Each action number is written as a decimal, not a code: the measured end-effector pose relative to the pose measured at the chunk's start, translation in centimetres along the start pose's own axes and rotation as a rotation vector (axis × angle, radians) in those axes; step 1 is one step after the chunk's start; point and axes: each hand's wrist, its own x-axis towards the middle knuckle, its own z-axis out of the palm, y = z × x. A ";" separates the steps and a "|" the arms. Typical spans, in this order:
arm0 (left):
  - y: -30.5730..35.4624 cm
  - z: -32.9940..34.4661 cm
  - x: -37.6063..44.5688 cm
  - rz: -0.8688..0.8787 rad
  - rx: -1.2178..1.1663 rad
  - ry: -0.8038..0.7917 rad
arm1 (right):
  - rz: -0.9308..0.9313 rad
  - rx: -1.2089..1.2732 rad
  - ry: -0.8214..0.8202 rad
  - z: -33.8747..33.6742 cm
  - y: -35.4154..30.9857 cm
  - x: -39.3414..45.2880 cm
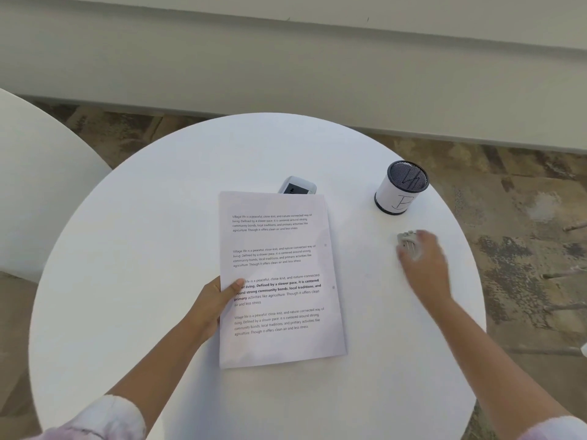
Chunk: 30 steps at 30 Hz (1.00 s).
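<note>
A printed sheet of paper point(279, 274) with four text paragraphs lies on the round white table point(158, 217). My left hand point(216, 303) pinches the sheet's left edge, thumb on top over the third paragraph. My right hand point(422, 265), blurred, lies over a small grey clip-like object point(408, 241) at the table's right side, fingers curled around it. A grey and black device point(297, 185) peeks out from under the paper's top edge.
A mesh pen cup point(401, 187) wrapped in white paper with a handwritten letter stands at the back right, holding black clips. Another white round surface point(38, 185) sits at the left. Patterned floor point(524, 201) and a pale wall lie beyond.
</note>
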 end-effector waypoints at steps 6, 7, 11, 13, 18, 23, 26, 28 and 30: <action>0.9 -0.4 -0.9 0.020 0.009 -0.047 | 0.423 0.439 -0.576 4.7 -4.9 -7.1; 1.1 -0.6 -1.0 0.026 0.026 -0.049 | 0.457 0.512 -0.637 5.0 -5.4 -7.9; 2.4 -1.2 -1.4 0.130 0.122 -0.025 | 0.339 0.483 -0.606 5.8 -7.2 -9.9; 3.2 -1.2 -1.9 0.241 0.141 -0.018 | 0.261 0.435 -0.506 5.8 -8.3 -10.2; 5.4 -1.1 -3.3 0.397 0.104 -0.007 | 0.031 0.402 -0.304 6.1 -10.8 -11.0; 6.4 -1.1 -3.9 0.447 0.138 -0.038 | -0.117 0.475 -0.206 7.2 -11.8 -11.6; 6.0 -1.1 -3.7 0.446 0.172 -0.031 | -0.136 0.474 -0.205 8.2 -11.5 -11.9; 5.5 -1.2 -3.4 0.448 0.167 -0.013 | -0.123 0.464 -0.195 8.6 -11.0 -12.0; 5.1 -1.1 -3.2 0.457 0.175 -0.001 | -0.128 0.442 -0.173 8.7 -10.7 -11.9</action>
